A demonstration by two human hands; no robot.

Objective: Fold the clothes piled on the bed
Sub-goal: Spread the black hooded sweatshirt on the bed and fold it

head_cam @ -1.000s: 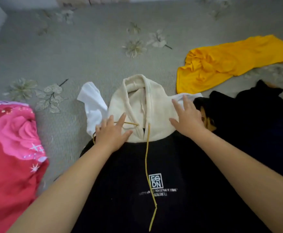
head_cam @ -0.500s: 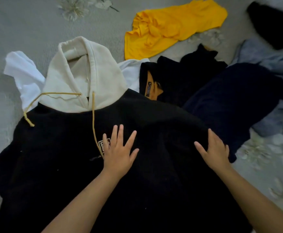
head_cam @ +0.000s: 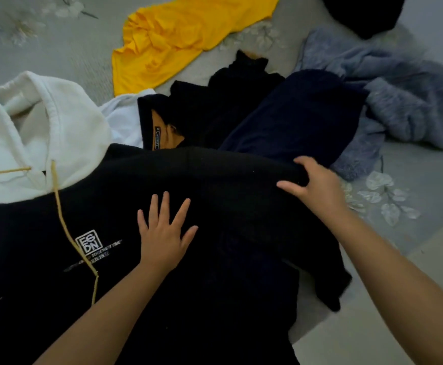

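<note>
Left hand spread flat pins the black fleece hoodie with cream hood while right hand pinches its sleeve edge; I'd fold inward slowly, keeping that palm down.

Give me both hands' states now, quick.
Left hand: open, flat on the black hoodie.
Right hand: gripping the hoodie's shoulder edge.

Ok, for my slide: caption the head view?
Left hand flat on black hoodie, right hand gripping its shoulder edge.
</note>
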